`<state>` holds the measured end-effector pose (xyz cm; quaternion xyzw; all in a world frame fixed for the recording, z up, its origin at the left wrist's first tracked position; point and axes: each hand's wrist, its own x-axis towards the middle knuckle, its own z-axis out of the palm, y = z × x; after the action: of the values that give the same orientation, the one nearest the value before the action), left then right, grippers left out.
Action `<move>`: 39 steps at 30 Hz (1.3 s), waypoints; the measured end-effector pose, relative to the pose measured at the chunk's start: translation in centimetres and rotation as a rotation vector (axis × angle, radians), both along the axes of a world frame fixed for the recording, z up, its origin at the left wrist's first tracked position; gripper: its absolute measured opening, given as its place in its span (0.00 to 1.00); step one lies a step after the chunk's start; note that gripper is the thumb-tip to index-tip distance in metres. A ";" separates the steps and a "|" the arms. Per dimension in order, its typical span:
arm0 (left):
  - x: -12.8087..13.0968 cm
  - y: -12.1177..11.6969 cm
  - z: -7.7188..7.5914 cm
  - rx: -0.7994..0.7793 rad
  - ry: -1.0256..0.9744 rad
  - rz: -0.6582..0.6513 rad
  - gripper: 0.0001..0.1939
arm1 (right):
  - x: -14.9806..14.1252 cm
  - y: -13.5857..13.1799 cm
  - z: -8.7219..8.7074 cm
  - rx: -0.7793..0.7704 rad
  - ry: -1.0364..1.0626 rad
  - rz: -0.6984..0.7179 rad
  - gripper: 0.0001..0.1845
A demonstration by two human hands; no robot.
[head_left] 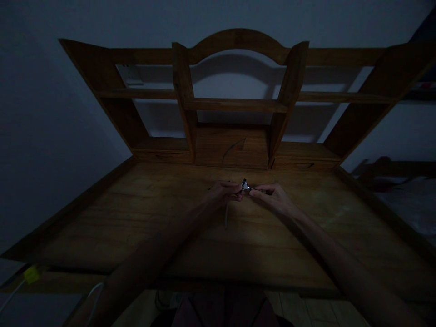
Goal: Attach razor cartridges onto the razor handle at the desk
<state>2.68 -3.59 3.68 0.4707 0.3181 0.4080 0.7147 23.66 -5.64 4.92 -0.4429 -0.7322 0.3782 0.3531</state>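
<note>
Above the middle of the wooden desk (119, 213), both my hands meet at a small shiny silver-and-dark piece (245, 185). The dim light hides its exact kind. My left hand (225, 190) is closed, with thumb and fingers pinching the piece's left side. From the other side, my right hand (274, 196) pinches a thin dark part that joins the silver one. A pale narrow strip (226, 217) shows just below my left hand; whether it hangs from the hand or lies on the desk I cannot tell.
At the desk's back stands a wooden shelf unit (235, 105) with compartments and small drawers. A yellow tag (32, 274) and a white cable (95, 290) are at the front left. Beyond the right edge is pale bedding (408, 209).
</note>
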 end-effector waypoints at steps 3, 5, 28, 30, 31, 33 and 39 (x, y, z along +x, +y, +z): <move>0.0 0.0 -0.1 0.007 0.020 0.010 0.15 | 0.1 0.0 -0.1 -0.001 -0.024 -0.003 0.22; 0.1 0.0 -0.1 0.017 0.024 0.019 0.16 | 0.1 0.1 -0.2 0.001 -0.029 -0.010 0.23; 0.3 0.5 -0.1 0.080 0.062 0.037 0.17 | -0.1 -0.1 -0.1 0.029 0.001 -0.021 0.22; 0.4 0.4 0.0 0.085 0.079 0.064 0.18 | -0.2 -0.1 -0.1 0.034 -0.005 -0.019 0.22; 0.5 0.4 0.0 0.092 0.087 0.082 0.18 | -0.2 -0.1 -0.1 0.036 -0.011 -0.019 0.22; 0.6 0.4 0.0 0.115 0.102 0.112 0.18 | -0.1 0.0 -0.1 0.038 -0.021 -0.021 0.22; 1.0 0.7 -1.0 0.192 0.155 0.204 0.18 | 0.0 0.4 -0.6 0.072 -0.053 -0.061 0.23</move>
<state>3.64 -2.88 2.67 0.5322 0.3781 0.4696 0.5944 23.62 -5.24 4.35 -0.4619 -0.7407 0.3286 0.3607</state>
